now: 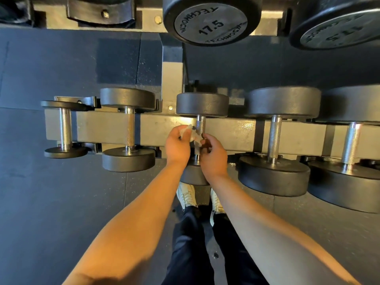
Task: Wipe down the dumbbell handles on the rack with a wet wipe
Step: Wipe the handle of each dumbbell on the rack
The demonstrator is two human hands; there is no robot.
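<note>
The light is dim and warm overall. The brightest spot is a glare patch on the rack beam [232, 138], at its top edge just left of the middle dumbbell's handle [200, 126]. A weaker speckled sheen lies farther right along the beam. The chrome handles [274, 138] crossing the beam carry thin highlights. Below the beam the left forearm [131, 223] glows orange and the right forearm [267, 223] looks greyer. The floor [51, 192] left of the beam is dark, bluish and murky. Wide-angle bending swells the dumbbell heads [349, 182] at the beam's right end. The print on the 17.5 plate [209, 23] above the beam stays legible.
</note>
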